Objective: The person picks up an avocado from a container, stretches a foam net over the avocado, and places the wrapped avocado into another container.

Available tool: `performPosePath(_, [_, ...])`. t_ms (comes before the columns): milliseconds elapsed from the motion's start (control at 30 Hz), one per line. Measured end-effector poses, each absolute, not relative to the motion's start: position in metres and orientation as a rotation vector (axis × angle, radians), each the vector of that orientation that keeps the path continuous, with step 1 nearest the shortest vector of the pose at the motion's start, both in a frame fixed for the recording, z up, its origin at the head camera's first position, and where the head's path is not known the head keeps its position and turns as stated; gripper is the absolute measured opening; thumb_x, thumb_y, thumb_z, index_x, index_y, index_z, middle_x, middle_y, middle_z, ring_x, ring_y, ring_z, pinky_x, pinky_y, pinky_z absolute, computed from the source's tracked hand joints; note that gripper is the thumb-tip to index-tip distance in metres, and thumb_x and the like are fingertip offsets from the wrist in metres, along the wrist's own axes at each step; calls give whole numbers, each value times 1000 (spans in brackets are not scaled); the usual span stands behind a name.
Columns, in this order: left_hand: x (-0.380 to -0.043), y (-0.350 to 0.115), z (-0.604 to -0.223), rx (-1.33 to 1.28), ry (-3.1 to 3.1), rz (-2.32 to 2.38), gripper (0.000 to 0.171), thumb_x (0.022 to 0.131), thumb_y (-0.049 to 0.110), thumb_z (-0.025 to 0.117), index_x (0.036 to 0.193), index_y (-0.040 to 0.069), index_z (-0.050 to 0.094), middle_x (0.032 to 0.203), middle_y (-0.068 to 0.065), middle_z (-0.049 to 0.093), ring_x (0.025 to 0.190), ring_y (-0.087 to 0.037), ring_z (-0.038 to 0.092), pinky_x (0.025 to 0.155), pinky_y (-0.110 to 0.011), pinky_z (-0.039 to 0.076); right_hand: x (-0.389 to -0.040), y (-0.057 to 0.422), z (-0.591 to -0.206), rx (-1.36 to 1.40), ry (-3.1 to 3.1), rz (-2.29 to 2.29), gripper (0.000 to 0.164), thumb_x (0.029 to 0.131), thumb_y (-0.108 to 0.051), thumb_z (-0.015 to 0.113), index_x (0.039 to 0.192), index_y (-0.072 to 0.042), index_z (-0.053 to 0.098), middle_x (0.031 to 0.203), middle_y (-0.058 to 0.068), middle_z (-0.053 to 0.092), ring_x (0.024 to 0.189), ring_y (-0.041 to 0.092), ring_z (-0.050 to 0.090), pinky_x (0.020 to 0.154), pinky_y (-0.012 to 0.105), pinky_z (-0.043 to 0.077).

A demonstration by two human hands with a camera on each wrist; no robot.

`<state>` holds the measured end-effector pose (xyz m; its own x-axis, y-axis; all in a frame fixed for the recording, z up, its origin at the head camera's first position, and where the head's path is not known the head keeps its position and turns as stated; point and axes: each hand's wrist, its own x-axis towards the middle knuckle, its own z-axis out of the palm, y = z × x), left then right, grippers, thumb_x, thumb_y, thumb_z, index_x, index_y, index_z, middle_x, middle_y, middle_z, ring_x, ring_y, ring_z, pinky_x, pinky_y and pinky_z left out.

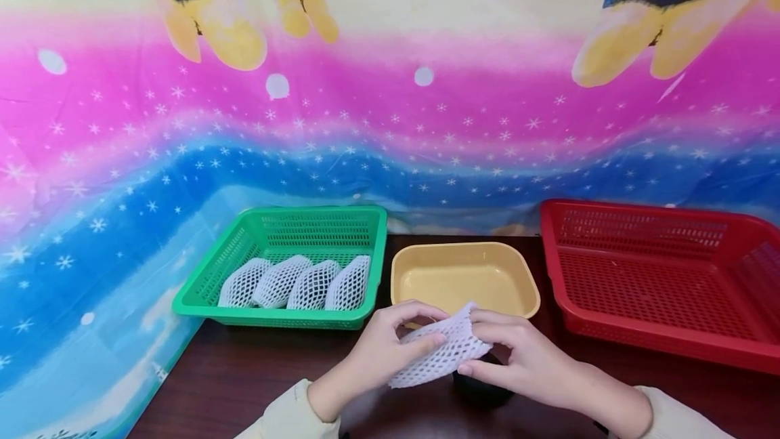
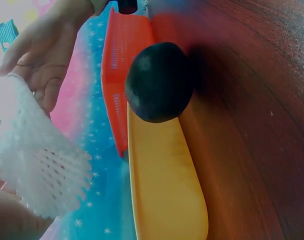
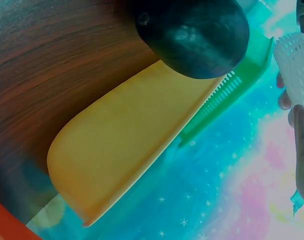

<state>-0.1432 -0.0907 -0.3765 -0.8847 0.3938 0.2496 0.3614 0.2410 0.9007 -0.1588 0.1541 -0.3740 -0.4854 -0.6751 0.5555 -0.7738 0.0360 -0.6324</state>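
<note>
A white foam net sleeve is held up in front of me between both hands. My left hand pinches its left part between thumb and fingers. At the other end, my right hand grips the sleeve's edge with its thumb below. Beneath the hands a dark, smooth oval fruit or vegetable rests on the table, partly hidden by the right hand and sleeve. The left wrist view shows this dark oval apart from the sleeve, whose mouth looks flared.
A green basket on the left holds several net-sleeved items. Behind my hands stands a yellow basin. On the right is a red basket. A printed cloth hangs along the back of the dark wooden table.
</note>
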Motion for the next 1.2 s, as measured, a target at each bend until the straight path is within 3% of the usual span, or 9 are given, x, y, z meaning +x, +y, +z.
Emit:
performPosePath(200, [-142, -93, -372, 749, 2534, 1860, 16, 94, 18, 77, 108, 10, 78, 107, 1, 73, 100, -15, 66, 82, -34, 59, -158, 153, -375, 1478, -2130, 1402, 30, 86, -3, 82, 105, -24, 72, 95, -9, 67, 79, 6, 57, 59, 17, 50])
performPosePath(300, [-144, -96, -368, 749, 2569, 1926, 14, 94, 14, 77, 106, 7, 78, 106, -1, 71, 100, -16, 64, 77, -33, 60, -159, 152, -375, 1457, -2077, 1361, 26, 87, -3, 81, 98, -23, 70, 83, -11, 61, 73, 4, 55, 59, 17, 48])
performPosePath(467, [-145, -103, -361, 710, 2604, 1946, 12, 95, 14, 75, 104, 7, 78, 102, -1, 70, 95, -15, 63, 75, -29, 58, -157, 155, -375, 1419, -2058, 1294, 8, 95, -18, 76, 93, -22, 69, 79, -13, 59, 69, 0, 50, 59, 12, 44])
performPosePath(667, [-146, -109, -360, 711, 2594, 1916, 11, 96, 13, 73, 103, 4, 76, 102, -6, 69, 90, -14, 63, 76, -27, 56, -157, 167, -378, 1396, -2058, 1193, 11, 96, -21, 75, 90, -25, 67, 72, -14, 54, 64, -5, 45, 58, 8, 39])
performPosePath(900, [-147, -109, -356, 698, 2581, 1882, 10, 94, 10, 75, 102, 4, 77, 100, -5, 68, 90, -16, 61, 75, -26, 56, -161, 176, -382, 1391, -2086, 1164, 20, 88, -11, 82, 94, -25, 69, 77, -15, 59, 65, -4, 50, 58, 9, 43])
performPosePath(1067, [-147, -105, -362, 640, 2514, 1874, 15, 95, 16, 75, 106, 6, 76, 101, -3, 67, 92, -17, 62, 74, -27, 57, -163, 172, -383, 1422, -2095, 1186, 26, 89, -21, 82, 113, -19, 72, 102, -5, 72, 88, 8, 67, 81, 14, 52])
performPosePath(1200, [-148, -103, -368, 670, 2390, 1835, 31, 95, 19, 76, 124, 8, 68, 117, -6, 64, 102, -17, 64, 84, -32, 57, -165, 165, -385, 1537, -1959, 1195, 24, 97, -23, 72, 117, -11, 71, 109, 3, 73, 98, 15, 69, 90, 20, 53])
